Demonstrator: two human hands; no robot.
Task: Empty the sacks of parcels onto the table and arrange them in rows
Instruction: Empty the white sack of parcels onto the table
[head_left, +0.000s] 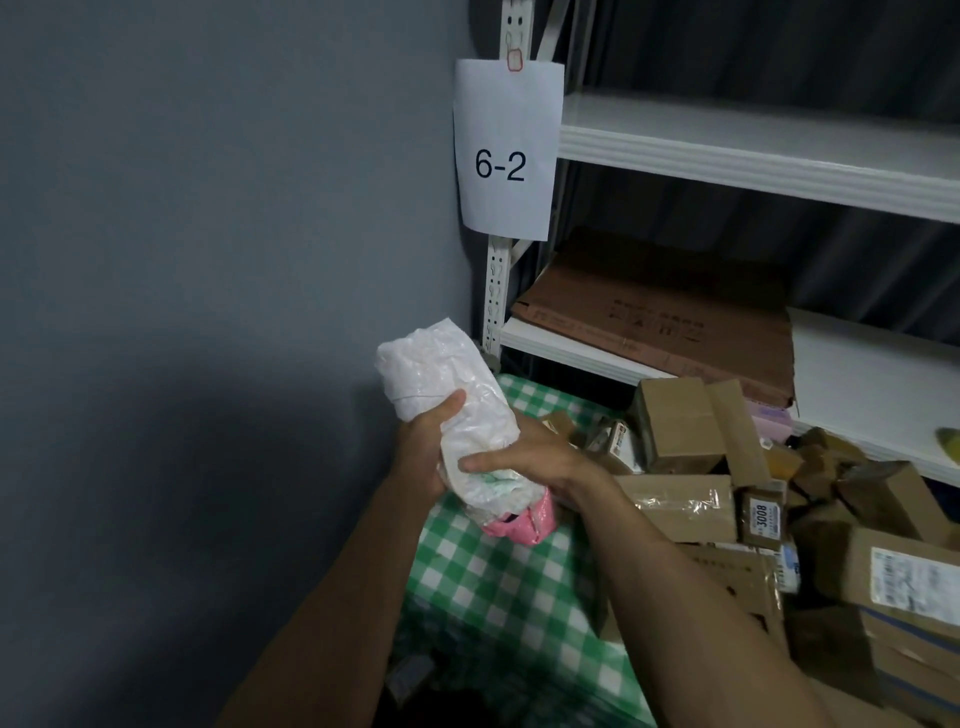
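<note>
Both hands are up over the near-left corner of the counter (498, 587) with its green-and-white checked cloth: the left hand (423, 441) is clamped around a crinkled white plastic-wrapped parcel (447, 400), thumb across its front, while the right hand (524, 457) grips the lower end beside a pink plastic scrap (524, 522). To the right, a heap of brown cardboard boxes (727, 467) crowds the counter below white metal shelving (727, 140) carrying a paper sign (506, 150) reading 6-2.

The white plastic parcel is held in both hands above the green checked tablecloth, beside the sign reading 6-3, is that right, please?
Not quite: in the head view the sign reads 6-2. The rest holds: left hand and right hand both grip the white plastic parcel above the green checked tablecloth.
</note>
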